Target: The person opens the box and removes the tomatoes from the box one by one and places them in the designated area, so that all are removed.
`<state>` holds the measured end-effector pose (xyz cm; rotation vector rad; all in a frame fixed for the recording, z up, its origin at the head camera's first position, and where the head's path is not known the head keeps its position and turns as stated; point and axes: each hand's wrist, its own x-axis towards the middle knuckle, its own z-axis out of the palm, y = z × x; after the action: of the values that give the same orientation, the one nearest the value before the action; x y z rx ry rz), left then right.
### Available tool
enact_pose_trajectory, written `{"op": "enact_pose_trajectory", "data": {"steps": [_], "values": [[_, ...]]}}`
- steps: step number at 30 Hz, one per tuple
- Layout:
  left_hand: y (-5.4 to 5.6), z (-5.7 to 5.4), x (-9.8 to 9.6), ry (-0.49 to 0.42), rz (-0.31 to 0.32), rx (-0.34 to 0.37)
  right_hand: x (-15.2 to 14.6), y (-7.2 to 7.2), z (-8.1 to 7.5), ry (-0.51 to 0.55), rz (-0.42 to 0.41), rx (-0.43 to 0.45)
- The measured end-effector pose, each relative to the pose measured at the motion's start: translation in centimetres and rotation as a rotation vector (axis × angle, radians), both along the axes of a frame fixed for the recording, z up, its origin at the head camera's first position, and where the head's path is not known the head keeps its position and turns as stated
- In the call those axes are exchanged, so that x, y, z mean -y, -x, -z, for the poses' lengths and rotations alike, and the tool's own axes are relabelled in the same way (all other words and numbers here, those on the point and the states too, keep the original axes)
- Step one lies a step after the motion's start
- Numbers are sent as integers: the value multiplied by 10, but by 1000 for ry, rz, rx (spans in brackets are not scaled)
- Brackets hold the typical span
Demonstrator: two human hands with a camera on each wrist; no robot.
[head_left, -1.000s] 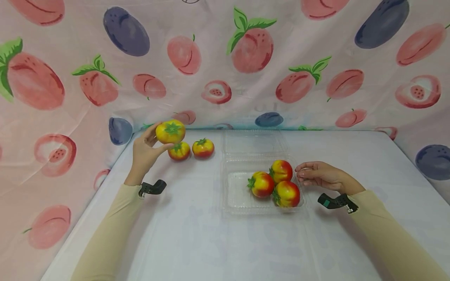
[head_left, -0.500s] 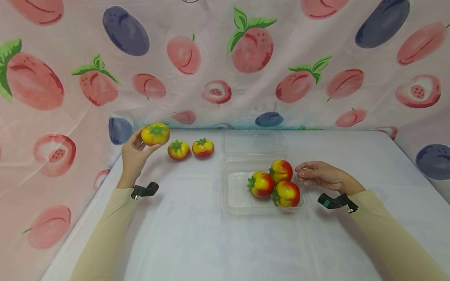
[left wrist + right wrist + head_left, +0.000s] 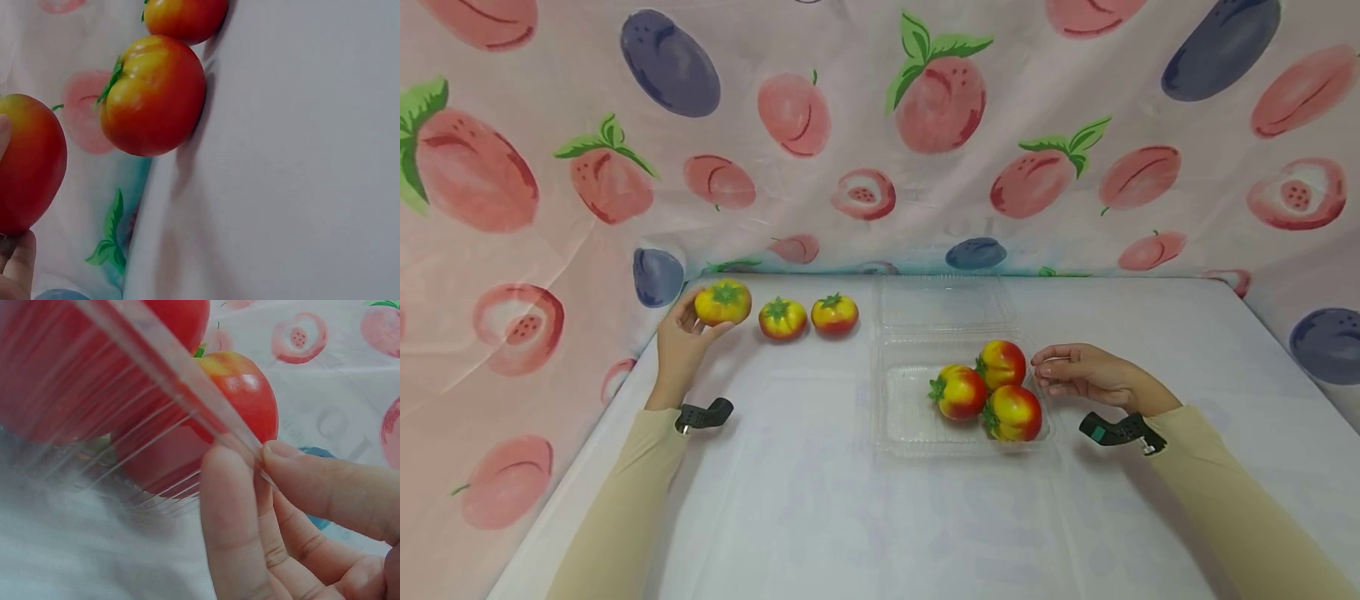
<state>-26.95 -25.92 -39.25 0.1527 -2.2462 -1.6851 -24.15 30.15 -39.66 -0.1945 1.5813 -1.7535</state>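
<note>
We see that the right hand (image 3: 1086, 375) pinches, between thumb and finger, the rim of a clear, finely ribbed plastic box (image 3: 906, 417) holding three glossy tomatoes (image 3: 961, 392). Beyond, the left hand (image 3: 679, 346), curved wide, grips a smooth, squat tomato (image 3: 724, 302) above the white table (image 3: 805, 500), near two lobed, leafy-topped tomatoes (image 3: 783, 322); behind hangs creased, fruit-printed cloth (image 3: 865, 83).

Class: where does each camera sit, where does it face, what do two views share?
Head: on the head, facing forward and down at the table; left hand, right hand and sleeves show.
Left wrist: worn there, facing the held fruit and two more fruits; left fingers show.
Right wrist: worn there, facing the clear container; right fingers pinch it.
Head and left wrist share the held fruit.
</note>
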Motion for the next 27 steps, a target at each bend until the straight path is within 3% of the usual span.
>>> {"op": "enact_pose_trajectory", "data": {"steps": [6, 19, 27], "values": [[-2, 6, 4, 28, -1, 81, -1, 1, 2, 34, -11, -3], [1, 18, 10, 80, 29, 137, -2, 1, 2, 43, -18, -16], [4, 26, 12, 96, 62, 202, -5, 3, 6, 85, -67, -32]]}}
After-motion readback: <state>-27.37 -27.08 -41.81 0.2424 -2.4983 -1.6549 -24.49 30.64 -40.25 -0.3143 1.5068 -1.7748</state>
